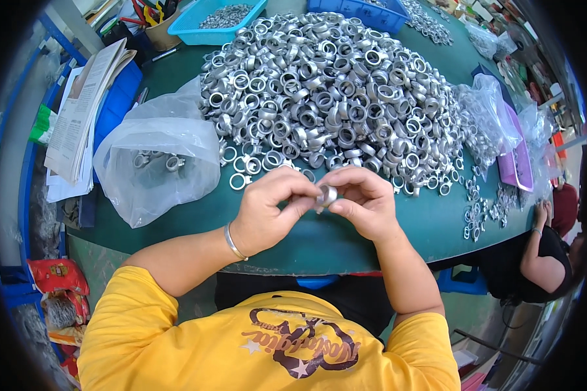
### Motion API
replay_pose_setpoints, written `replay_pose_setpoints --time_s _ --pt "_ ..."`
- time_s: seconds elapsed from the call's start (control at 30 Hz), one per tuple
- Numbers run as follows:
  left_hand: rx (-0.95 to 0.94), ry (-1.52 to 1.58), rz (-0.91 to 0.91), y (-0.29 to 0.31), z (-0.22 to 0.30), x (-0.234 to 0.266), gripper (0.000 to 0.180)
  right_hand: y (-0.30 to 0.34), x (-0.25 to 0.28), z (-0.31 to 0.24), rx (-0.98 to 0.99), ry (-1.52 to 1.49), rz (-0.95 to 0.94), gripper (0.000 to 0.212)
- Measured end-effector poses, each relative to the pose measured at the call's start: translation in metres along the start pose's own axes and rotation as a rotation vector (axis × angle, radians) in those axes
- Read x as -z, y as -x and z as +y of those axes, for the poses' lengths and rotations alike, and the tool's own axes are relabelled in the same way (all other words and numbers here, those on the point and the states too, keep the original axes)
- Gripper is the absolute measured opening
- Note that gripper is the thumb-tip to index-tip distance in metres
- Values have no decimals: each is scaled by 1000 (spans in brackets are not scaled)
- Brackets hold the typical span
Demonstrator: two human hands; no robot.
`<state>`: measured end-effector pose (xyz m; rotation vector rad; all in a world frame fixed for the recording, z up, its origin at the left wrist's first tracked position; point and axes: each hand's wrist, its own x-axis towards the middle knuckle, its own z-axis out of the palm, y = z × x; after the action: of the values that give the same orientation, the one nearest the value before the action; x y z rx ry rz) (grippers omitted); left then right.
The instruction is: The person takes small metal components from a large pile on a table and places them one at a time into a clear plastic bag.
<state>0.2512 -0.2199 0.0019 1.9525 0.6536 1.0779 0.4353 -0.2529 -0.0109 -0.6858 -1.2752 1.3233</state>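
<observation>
Between my two hands, just above the table's near edge, is a small silvery metal ring with a short stub. My right hand pinches it between thumb and fingers. From the other side, the thumb and forefinger of my left hand close on the ring's stub end; the exact contact is partly hidden by the fingertips. Right beyond my hands rises a large heap of similar metal rings, some lying loose at its near edge. Left of my left hand, an open clear plastic bag has a few rings inside.
The green table curves along its near edge. A light blue basket and a dark blue bin stand behind the heap. Papers lean on the left. At right are a purple basket, small parts, and another person.
</observation>
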Motion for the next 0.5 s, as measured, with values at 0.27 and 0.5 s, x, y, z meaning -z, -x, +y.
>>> replay_pose_setpoints --time_s 0.27,0.5 --pt "979 1118 -99 2 -1 -1 32 -10 -8 -18 385 707 -108 26" --pt "792 894 118 -3 -5 1 12 -45 -9 -1 345 1589 80 25"
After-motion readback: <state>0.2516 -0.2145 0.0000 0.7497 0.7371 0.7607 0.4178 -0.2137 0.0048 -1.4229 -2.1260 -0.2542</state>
